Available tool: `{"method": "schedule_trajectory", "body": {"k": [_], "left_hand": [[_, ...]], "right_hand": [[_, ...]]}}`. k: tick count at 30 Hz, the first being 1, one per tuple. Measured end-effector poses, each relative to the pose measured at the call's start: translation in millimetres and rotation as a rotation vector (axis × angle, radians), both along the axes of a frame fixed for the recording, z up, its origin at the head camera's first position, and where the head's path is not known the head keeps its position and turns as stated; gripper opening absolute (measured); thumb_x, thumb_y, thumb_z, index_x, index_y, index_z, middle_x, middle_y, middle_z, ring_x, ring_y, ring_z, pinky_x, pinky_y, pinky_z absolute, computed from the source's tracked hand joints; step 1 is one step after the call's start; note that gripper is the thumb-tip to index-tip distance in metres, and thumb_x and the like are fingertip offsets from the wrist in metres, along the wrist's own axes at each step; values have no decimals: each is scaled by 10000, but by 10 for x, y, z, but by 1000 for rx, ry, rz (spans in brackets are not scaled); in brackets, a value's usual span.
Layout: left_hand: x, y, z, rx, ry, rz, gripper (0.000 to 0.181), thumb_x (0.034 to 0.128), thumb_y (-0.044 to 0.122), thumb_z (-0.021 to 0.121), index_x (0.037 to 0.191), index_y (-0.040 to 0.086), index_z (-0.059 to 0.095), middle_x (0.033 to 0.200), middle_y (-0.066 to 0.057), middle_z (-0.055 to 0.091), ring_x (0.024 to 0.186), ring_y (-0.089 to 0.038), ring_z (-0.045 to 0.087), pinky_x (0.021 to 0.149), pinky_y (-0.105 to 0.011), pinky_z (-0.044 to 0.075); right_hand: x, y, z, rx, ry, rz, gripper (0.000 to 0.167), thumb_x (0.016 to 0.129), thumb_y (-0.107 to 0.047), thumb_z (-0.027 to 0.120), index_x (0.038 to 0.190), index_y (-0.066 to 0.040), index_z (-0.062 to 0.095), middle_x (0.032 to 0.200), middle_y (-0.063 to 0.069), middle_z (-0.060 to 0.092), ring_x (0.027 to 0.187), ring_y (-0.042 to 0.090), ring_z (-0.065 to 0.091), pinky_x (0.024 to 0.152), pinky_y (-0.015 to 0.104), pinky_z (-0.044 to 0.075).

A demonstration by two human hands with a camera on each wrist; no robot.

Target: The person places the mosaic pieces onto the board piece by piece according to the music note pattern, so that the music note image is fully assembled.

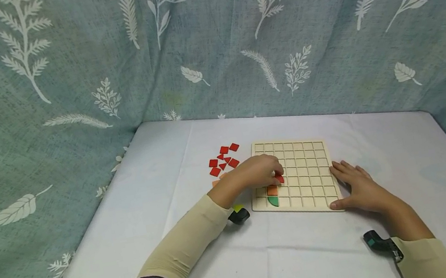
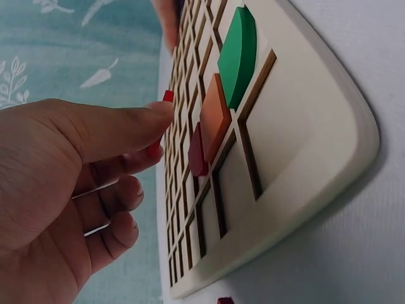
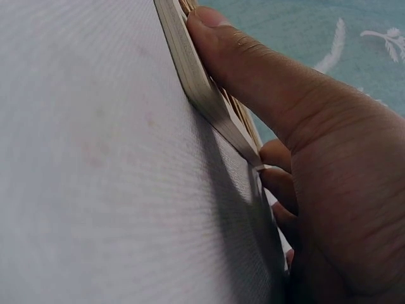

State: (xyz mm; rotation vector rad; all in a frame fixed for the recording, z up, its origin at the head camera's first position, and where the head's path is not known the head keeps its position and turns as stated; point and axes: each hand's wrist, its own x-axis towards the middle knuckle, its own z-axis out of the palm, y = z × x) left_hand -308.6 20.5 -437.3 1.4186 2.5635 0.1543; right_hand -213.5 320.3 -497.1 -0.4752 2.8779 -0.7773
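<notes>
My left hand [image 1: 259, 171] is over the left part of a pale wooden grid board [image 1: 310, 183], pinching a thin red tile [image 2: 168, 96] between thumb and fingertips. In the left wrist view that tile stands on edge, close to the grid. A green rounded piece [image 2: 236, 60], an orange square tile [image 2: 216, 114] and a dark red piece [image 2: 197, 152] sit in a line of neighbouring cells. At the board's right side, my right hand [image 1: 359, 188] rests with its fingers spread along the edge. Its thumb [image 3: 234, 54] lies on the rim near the front corner.
Several loose red squares and triangles [image 1: 215, 172] lie left of the board. Orange pieces [image 1: 215, 184] and a lime piece [image 1: 238, 208] show partly behind my left arm. A white cloth covers the table [image 1: 225, 265]; a leaf-patterned curtain [image 1: 216, 43] hangs behind.
</notes>
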Motion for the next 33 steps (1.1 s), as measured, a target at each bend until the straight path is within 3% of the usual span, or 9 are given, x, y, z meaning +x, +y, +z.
{"method": "schedule_trajectory", "body": {"k": [9, 18, 28, 33], "left_hand": [[-5, 102, -33, 17, -21, -22, 97, 898, 295, 713, 923, 203, 701, 866, 105, 571, 800, -75, 506, 709, -228, 417], [-24, 115, -120, 3, -31, 26, 105, 884, 297, 731, 938, 211, 706, 870, 106, 568, 797, -77, 501, 691, -241, 416], [-59, 54, -64, 3, -4, 56, 98, 960, 211, 627, 922, 196, 715, 877, 93, 596, 821, -70, 519, 744, -252, 435], [-57, 68, -59, 0, -15, 18, 134, 951, 229, 644, 826, 204, 684, 819, 86, 568, 775, -84, 480, 692, -242, 403]], "right_hand": [[8, -4, 1, 2, 0, -7, 1224, 653, -662, 768, 1503, 49, 249, 1569, 234, 167, 1449, 401, 49, 1123, 521, -62], [-4, 4, -9, 0, -3, -5, 1223, 656, -670, 762, 1506, 42, 247, 1573, 226, 167, 1451, 393, 47, 1123, 519, -63], [-10, -3, -5, 8, 1, -2, 1228, 649, -675, 762, 1501, 50, 255, 1567, 237, 175, 1446, 406, 59, 1119, 537, -54], [-1, -7, 4, 4, -4, -3, 1231, 647, -674, 762, 1502, 50, 253, 1566, 237, 177, 1448, 400, 54, 1121, 528, -60]]}}
